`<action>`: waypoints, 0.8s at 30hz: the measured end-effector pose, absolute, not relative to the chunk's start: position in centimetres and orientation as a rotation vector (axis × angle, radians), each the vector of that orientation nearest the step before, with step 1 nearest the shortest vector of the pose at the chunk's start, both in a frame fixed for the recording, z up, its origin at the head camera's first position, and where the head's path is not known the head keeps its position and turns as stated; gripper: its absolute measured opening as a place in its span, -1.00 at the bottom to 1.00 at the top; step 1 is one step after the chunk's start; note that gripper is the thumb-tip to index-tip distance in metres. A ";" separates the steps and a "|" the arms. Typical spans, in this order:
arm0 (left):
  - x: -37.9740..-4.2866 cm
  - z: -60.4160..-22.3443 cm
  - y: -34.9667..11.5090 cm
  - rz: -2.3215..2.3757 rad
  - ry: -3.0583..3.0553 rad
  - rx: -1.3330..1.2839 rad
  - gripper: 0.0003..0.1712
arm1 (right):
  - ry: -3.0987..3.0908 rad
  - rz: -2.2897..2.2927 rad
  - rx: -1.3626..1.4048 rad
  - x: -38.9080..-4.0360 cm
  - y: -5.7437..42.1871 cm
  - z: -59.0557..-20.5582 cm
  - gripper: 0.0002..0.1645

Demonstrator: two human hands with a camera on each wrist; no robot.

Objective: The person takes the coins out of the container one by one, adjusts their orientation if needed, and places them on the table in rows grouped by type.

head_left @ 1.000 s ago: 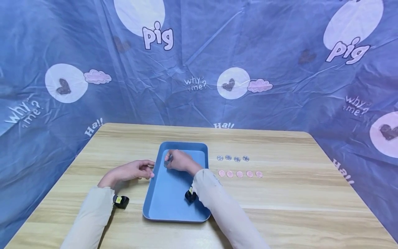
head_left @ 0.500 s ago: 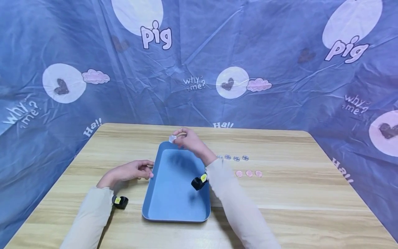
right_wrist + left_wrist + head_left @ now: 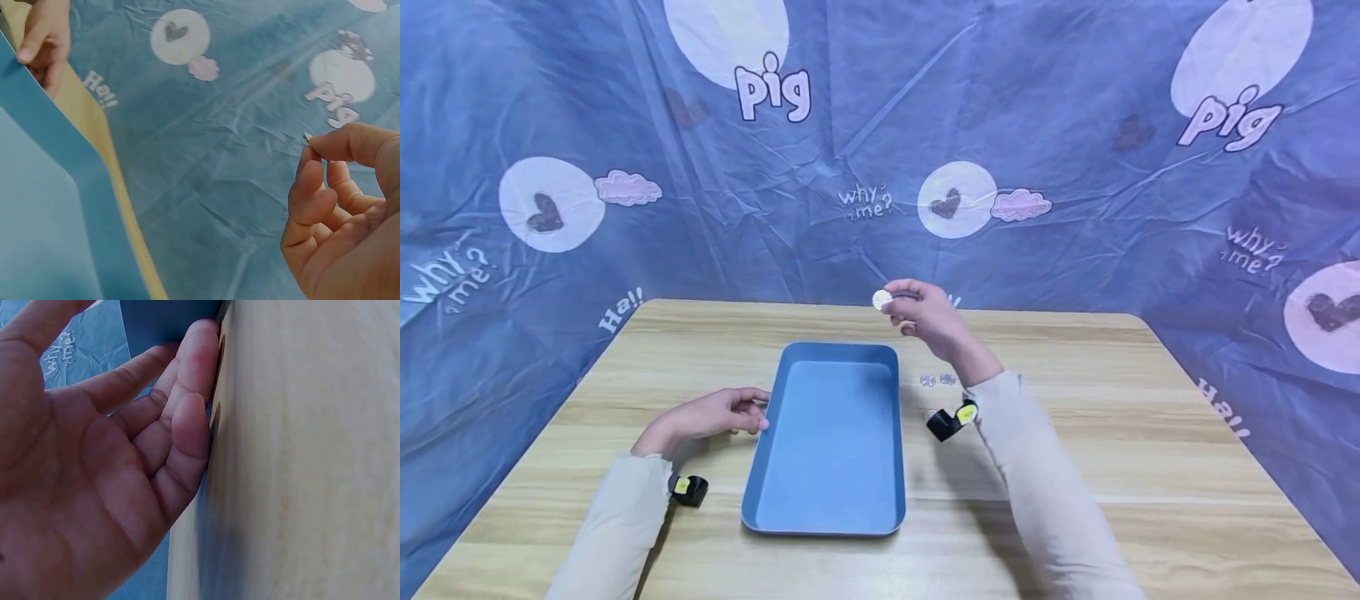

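My right hand [image 3: 928,315] pinches a shiny round coin [image 3: 882,300] between thumb and fingertips, raised over the far side of the table. In the right wrist view the same coin [image 3: 306,137] shows nearly edge-on at the thumb tip. A blue rectangular tray [image 3: 898,433] lies to the left of that arm, bare inside. Beside its left wall rests my left hand [image 3: 741,412], thumb and index fingertips at the rim. The left wrist view shows its fingers [image 3: 190,422] loosely bent, close to the wood, against the tray's outer wall [image 3: 159,325].
Two silvery coins [image 3: 937,380] lie on the wooden table [image 3: 1075,517] right of the tray; the right forearm and wrist camera [image 3: 947,423] hide the other coins there. Behind the table hangs a blue printed cloth [image 3: 850,242].
My right hand has lifted the coin out of the tray, up past its far rim, then carried it rightward. The left hand stays at the tray's left side.
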State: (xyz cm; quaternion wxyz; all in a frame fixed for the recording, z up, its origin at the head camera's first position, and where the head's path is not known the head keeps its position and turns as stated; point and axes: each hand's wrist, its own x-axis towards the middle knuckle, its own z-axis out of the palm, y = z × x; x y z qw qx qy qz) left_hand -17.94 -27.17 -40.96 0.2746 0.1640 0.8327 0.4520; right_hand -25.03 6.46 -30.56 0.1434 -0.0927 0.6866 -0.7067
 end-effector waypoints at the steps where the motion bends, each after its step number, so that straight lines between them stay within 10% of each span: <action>1: -17.9 -41.0 -27.2 1.216 2.237 0.443 -0.25 | 1.979 -2.042 -0.262 -25.0 7.0 -30.3 -0.74; 24: -18.0 -41.2 -27.3 1.237 2.216 0.455 -0.25 | 2.414 -1.649 -0.285 -24.8 19.1 -32.3 -0.60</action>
